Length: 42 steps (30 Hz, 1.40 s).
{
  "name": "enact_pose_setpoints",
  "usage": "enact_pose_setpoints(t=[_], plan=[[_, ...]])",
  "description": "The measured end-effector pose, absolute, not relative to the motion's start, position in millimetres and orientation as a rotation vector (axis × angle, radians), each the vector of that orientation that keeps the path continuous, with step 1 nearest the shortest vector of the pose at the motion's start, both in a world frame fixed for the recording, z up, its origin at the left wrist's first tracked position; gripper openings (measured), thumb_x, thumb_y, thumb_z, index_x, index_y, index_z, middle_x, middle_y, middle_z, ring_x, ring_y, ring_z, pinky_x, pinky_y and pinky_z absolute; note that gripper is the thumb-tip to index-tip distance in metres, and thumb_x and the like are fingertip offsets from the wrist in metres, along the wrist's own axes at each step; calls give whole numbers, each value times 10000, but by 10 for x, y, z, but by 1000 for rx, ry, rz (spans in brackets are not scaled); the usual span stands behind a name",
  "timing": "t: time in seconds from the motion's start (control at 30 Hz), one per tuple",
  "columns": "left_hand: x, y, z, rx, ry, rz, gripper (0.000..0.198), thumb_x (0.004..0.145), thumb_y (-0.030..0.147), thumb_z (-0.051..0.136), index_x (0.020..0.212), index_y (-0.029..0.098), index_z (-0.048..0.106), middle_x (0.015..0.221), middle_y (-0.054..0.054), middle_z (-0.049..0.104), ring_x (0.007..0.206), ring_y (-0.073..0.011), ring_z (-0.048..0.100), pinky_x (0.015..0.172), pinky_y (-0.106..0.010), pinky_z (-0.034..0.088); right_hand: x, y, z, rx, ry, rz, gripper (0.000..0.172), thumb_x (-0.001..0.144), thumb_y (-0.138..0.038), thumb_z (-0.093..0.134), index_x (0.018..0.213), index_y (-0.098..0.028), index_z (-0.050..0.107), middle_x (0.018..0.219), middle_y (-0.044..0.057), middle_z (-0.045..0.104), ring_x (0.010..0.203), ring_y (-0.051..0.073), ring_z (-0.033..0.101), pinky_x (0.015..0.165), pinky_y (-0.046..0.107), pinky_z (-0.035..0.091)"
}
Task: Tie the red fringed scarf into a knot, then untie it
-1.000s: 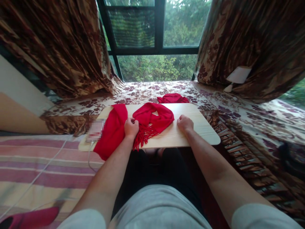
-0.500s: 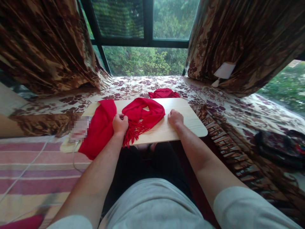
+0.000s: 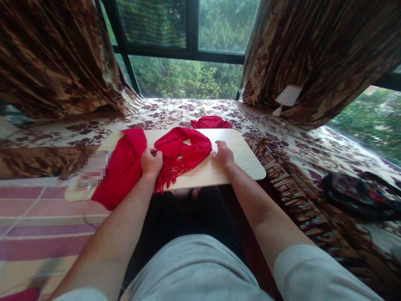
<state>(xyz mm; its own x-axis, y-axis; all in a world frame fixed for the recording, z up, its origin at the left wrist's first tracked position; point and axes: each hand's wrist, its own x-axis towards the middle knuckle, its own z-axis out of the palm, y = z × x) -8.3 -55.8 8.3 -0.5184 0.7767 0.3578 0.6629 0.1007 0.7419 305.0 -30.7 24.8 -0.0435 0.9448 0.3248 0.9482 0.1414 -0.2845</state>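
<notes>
The left hand (image 3: 151,161) is clenched on the red scarf (image 3: 184,148), gripping it just left of centre frame, where the flat band meets the bunched loop. The right hand (image 3: 223,153) rests half-curled on the wooden lap board (image 3: 241,161) with its fingertips at the loop's right edge (I cannot tell whether it pinches the cloth or only touches it).

The scarf lies across the left and middle of the board. Its left stretch (image 3: 123,167) is flat and smooth and droops over the near edge. The middle is a rumpled ring, and the fringe (image 3: 169,177) spills toward the person. So, by my reading, 1 part is straightened and the rest is not; nothing is folded or stacked.

Just beyond the board's far edge sits a 2nd red cloth (image 3: 210,122), crumpled on the floral bedspread (image 3: 175,113). A blurred-out thing (image 3: 94,168) lies at the board's left end, with a thin cable (image 3: 84,207) trailing onto the striped blanket (image 3: 40,225). A dark bag (image 3: 354,196) is at the right.
</notes>
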Motion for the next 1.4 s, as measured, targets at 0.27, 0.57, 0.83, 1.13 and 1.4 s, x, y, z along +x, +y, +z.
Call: enact_pose_setpoints(t=[0.27,0.57,0.83,1.13,1.4], plan=[[-67,-562,97,1464,2225,1389,205,800,285,576,947,158,641,936,-97,691,891,-236,648,915,-363,498,2933,-380,309,-1574,-2321,-100,531,899,-182,499,1423,-269,523,1552,62,392,1230,228,547,999,315,475],[-61,-548,78,1494,2248,1364,216,805,288,562,959,156,637,967,-108,698,916,-241,650,922,-358,493,2857,-316,250,-1523,-2329,-163,373,840,-121,498,1186,-203,611,1327,95,597,1052,235,629,865,304,497],[-39,-558,107,1486,2252,1350,191,809,292,554,930,163,624,945,-110,698,907,-249,652,901,-356,496,2866,-248,175,-1352,-2248,-228,485,807,-139,553,1286,-200,585,1248,119,606,1086,256,543,912,341,450],[-37,-556,99,1485,2210,1402,191,804,281,548,935,164,623,944,-104,695,914,-245,649,903,-349,492,2699,-237,166,-1216,-2350,-365,206,798,-165,597,991,-168,670,1071,121,642,1061,267,483,948,387,344],[4,-641,162,1579,2198,1536,219,804,256,536,970,151,633,963,-119,685,949,-262,634,937,-383,484,2679,-215,113,-1424,-2210,-451,157,859,-118,519,969,-164,621,959,120,625,925,265,482,803,369,344]])
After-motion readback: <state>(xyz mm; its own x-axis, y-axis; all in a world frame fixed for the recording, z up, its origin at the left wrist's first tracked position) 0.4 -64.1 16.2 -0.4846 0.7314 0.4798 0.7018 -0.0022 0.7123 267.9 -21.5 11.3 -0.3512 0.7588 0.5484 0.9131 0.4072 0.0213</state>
